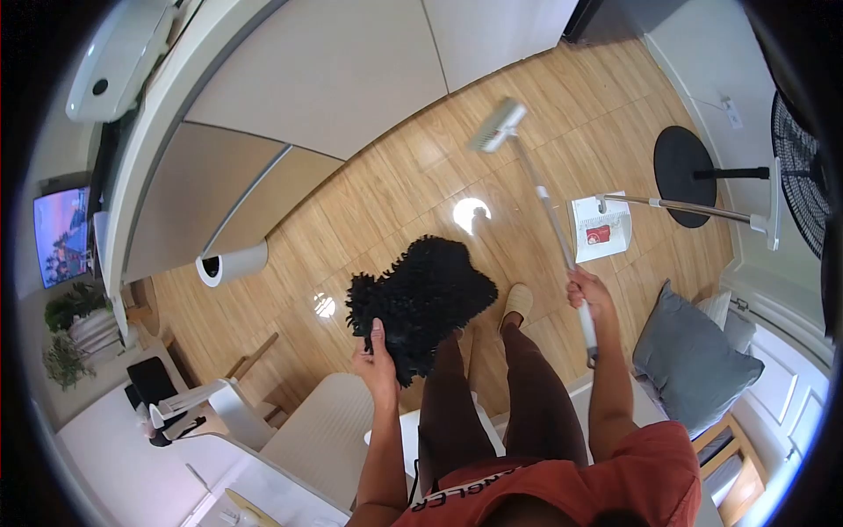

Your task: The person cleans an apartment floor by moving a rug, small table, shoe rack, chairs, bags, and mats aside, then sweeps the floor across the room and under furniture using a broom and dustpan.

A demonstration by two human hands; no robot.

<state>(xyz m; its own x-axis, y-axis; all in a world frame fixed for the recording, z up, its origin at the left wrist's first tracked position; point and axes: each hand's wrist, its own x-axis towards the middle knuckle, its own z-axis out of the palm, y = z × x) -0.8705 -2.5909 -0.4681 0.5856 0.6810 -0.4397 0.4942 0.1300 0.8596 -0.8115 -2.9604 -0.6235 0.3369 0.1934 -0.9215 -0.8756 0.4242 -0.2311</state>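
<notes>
My left hand [378,364] grips the edge of a black shaggy mat [426,303], thumb on top. The mat hangs bunched in front of my legs and hides part of the floor. In my right hand [591,294] is the upper handle of a long broom [555,220], fingers wrapped round it. The broom's wide white head [498,126] points away from me, over the floor near the cabinets. Right of the broom handle is a white dustpan [587,213] with a red patch on it and a long metal handle.
Pale cabinets [325,79] line the far side, with a white cylindrical bin [237,263] beside them. A fan's round black base [680,171] stands at the right. Grey cushion [694,356] lies at lower right. A bench [325,422] is at lower left.
</notes>
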